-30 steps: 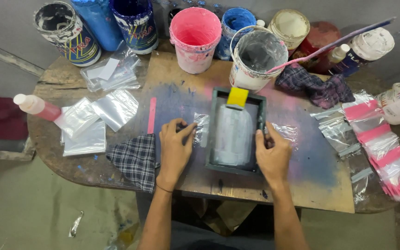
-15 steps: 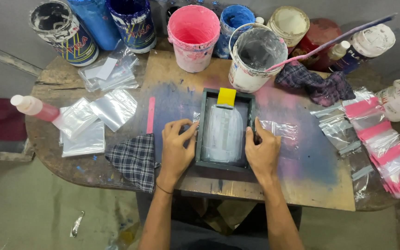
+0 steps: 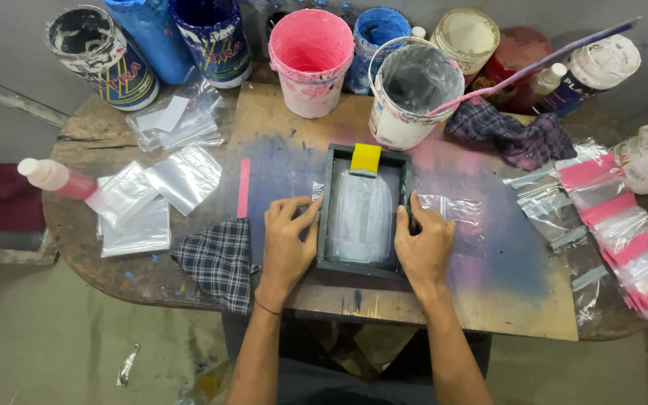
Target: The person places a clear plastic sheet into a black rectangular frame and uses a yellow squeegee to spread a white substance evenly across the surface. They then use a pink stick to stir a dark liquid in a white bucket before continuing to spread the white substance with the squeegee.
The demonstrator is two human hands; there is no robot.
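A small dark green printing frame (image 3: pixel 358 268) lies flat on the paint-stained wooden board (image 3: pixel 489 300). Its mesh is smeared with whitish ink, and a yellow squeegee (image 3: pixel 365 158) rests at its far end. My left hand (image 3: pixel 286 244) grips the frame's left rail, thumb on the top edge. My right hand (image 3: pixel 423 244) holds the right rail the same way. A clear plastic bag (image 3: pixel 455 210) sticks out from under the frame on the right.
Paint buckets line the far edge: white (image 3: pixel 412 94), pink (image 3: pixel 311 56), several blue. Clear bags (image 3: pixel 151 195) and a pink bottle (image 3: pixel 54 178) lie left. A checked cloth (image 3: pixel 219 259) hangs beside my left wrist. Pink-striped bags (image 3: pixel 616 217) are stacked right.
The frame has slid a little to the left on the board, and both hands moved with it. Over the last half second it has stayed nearly still.
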